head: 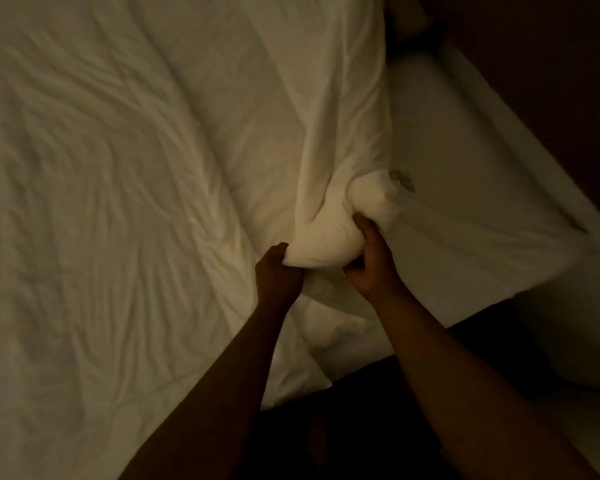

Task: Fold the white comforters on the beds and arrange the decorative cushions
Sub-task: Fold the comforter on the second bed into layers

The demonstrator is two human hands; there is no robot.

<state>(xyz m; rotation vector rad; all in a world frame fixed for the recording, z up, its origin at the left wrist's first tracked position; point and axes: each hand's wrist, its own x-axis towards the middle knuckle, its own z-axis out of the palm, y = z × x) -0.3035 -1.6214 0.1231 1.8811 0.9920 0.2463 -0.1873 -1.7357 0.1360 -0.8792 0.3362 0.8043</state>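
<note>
A white comforter (111, 188) lies wrinkled across most of the bed in dim light. One corner of it is bunched into a thick lump near the middle of the view. My left hand (276, 271) grips the near left end of that lump. My right hand (369, 261) grips it from the right, thumb on top and fingers curled under. Both forearms reach in from the bottom of the view. No cushions are visible.
The bare white mattress sheet (465, 161) shows to the right of the comforter, ending at the bed's edge (520, 140). Beyond it lies dark floor or wall. A pillow corner (407, 19) peeks in at the top. Dark floor lies near my legs.
</note>
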